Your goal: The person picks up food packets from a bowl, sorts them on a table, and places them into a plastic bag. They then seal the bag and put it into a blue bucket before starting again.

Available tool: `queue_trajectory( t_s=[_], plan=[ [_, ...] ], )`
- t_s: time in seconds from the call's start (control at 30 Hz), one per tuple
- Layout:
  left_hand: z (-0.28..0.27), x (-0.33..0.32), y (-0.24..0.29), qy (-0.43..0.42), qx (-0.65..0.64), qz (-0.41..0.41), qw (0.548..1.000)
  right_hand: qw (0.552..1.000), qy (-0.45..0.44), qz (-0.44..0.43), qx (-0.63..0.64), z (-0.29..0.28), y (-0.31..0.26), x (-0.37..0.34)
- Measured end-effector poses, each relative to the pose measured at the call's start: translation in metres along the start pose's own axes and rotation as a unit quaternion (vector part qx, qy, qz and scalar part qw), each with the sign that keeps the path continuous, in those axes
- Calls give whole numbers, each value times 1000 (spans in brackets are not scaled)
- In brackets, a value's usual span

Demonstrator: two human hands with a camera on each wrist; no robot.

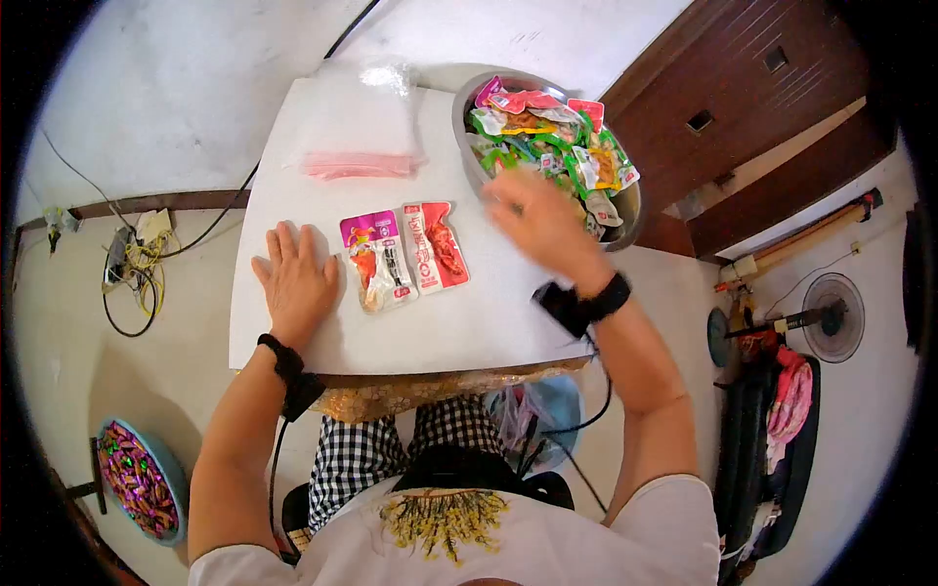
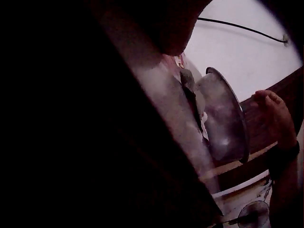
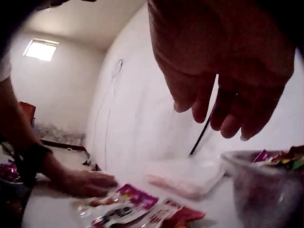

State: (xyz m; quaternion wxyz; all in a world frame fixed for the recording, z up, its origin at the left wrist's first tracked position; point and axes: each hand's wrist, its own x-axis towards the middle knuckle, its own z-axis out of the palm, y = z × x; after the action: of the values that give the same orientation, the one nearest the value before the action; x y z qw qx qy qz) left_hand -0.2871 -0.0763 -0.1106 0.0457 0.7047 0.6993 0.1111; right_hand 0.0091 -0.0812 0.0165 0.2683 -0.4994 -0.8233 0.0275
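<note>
My left hand rests on the white tabletop with its fingers spread, left of two snack packets lying side by side. The nearer one is a purple-and-white packet; next to it lies a red-and-white packet. Raised over the table, my right hand is by the near side of a steel basin heaped with colourful snack packets. In the right wrist view the fingers of this hand hang loosely, with nothing held in them. The left wrist view is mostly dark.
A stack of clear plastic bags with pink edges lies at the table's back. Left on the floor stands a blue tub of purple wrapped pieces. A blue bucket sits below the front edge. Cables run from both wrists.
</note>
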Motion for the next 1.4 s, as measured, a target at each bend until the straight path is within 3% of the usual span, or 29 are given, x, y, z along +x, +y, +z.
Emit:
queue_trajectory(
  t_s=[0.03,0.1,0.17,0.27,0.4,0.5,0.53,0.63,0.83,0.87,0.9,0.97,1.07,1.2,1.23,1.3,1.4],
  plan=[
    [0,0,0,-4,3,0,1000,999,-10,32,-22,-17,9,19],
    [5,0,-1,19,-5,10,1000,993,44,-34,-108,-29,62,51],
    [9,0,-3,28,-6,15,999,976,-30,63,-209,-40,85,80],
    [10,2,-4,11,1,11,1000,949,-89,111,-283,-24,143,104],
    [6,1,-2,-13,14,5,1000,887,-157,68,-429,8,196,117],
    [7,1,-3,-15,14,6,1000,886,-175,145,-404,29,225,124],
    [7,1,-3,-16,13,5,1000,867,-230,100,-430,28,227,125],
    [8,0,-4,-6,14,9,1000,873,-238,96,-415,27,224,128],
    [9,-1,-5,17,-16,9,1000,976,-43,69,-202,-26,198,125],
    [8,-1,-4,13,-10,7,1000,988,45,57,-136,-33,195,117],
    [7,-1,-3,9,-4,5,1000,993,53,105,-21,-43,183,112],
    [8,-1,-4,19,-4,5,1000,956,66,195,211,-64,145,101],
    [13,-3,-4,50,-17,16,998,896,70,230,373,-80,95,75],
    [14,0,-9,75,-25,33,996,885,43,188,423,-74,60,39],
    [14,-4,-9,77,-25,35,996,897,80,196,387,-67,41,32],
    [4,-4,-4,29,3,18,999,888,74,209,403,-47,19,11],
    [4,-1,-4,23,17,9,1000,961,59,172,210,2,-1,-15]
  ],
)
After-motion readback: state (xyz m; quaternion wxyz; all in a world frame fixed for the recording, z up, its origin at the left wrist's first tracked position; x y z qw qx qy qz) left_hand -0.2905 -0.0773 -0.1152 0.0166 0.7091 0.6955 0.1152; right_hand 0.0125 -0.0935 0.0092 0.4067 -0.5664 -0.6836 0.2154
